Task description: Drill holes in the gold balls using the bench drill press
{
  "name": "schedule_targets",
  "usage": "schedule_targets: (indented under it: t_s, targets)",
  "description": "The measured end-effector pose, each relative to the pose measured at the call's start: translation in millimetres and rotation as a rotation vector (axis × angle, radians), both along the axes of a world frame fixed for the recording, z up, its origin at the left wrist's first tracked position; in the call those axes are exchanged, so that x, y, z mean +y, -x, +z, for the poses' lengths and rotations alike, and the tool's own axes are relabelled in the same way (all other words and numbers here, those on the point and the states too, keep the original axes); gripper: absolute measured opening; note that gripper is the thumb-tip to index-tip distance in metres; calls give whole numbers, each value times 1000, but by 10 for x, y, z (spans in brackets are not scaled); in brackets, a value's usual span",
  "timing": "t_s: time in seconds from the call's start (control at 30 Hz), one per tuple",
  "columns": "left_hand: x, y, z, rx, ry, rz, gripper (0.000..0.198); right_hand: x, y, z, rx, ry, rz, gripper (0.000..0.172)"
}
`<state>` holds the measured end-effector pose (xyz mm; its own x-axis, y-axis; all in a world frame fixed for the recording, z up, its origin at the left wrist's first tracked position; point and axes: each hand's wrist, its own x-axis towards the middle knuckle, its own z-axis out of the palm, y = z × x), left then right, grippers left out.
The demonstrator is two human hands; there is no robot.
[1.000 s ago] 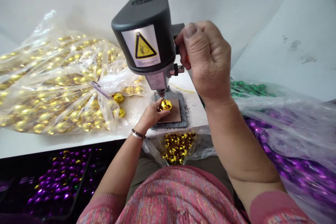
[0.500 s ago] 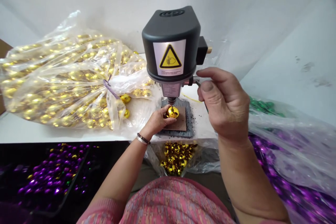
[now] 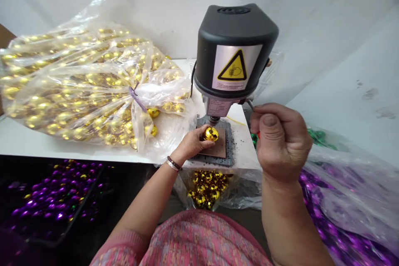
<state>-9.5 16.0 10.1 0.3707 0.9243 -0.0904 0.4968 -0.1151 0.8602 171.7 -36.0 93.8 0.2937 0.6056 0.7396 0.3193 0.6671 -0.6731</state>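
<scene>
A small black bench drill [image 3: 235,45] with a yellow warning label stands on a white table [image 3: 62,149]. My left hand [image 3: 193,143] pinches a faceted gold ball [image 3: 211,134] on the brown pad of the drill's base [image 3: 229,149], right under the drill bit. My right hand [image 3: 280,143] is closed round the thin metal feed lever [image 3: 250,104] at the drill's right side, thumb towards me. A red tip of the lever shows just below the fist.
A big clear bag of gold balls [image 3: 81,87] lies left on the table, with two loose gold balls [image 3: 152,113] at its mouth. An open bag of gold balls [image 3: 207,189] hangs below the table edge. Purple beads [image 3: 46,199] fill a dark tray lower left; purple [image 3: 339,216] and green beads [image 3: 318,136] in plastic lie right.
My right hand has come down from the top of the drill to its lower right, pulling the lever down. The left hand keeps the gold ball under the bit. The view shifted left.
</scene>
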Motion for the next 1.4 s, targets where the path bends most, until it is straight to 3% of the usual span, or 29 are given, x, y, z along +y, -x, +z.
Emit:
schedule_targets:
  t_s: [0.37,0.57,0.63,0.73,0.83,0.9,1.07,1.27,1.33,1.4]
  targets:
    - [6,12,-46,-24,-7,-21,47,57,7,-182,40,-134,10,17]
    - [4,9,-51,-24,-5,-2,59,99,50,-298,66,-206,55,16]
    - [1,6,-63,-25,-4,7,64,92,68,-175,99,-197,38,19]
    - [-21,-1,-86,-15,-6,52,68,142,73,200,137,-141,29,28]
    - [-69,-3,-98,-18,-17,68,70,306,43,587,103,-36,48,37]
    - [-114,8,-96,-34,-20,62,68,442,15,737,109,25,51,38]
    - [-286,136,-29,-69,-45,19,66,625,1,769,182,54,67,37]
    - [-590,418,151,45,37,-311,76,604,52,750,216,11,33,32]
    - [-598,510,168,90,19,-264,76,602,60,750,223,-4,43,31]
    - [-489,603,148,110,-30,-100,56,601,63,745,229,-22,49,32]
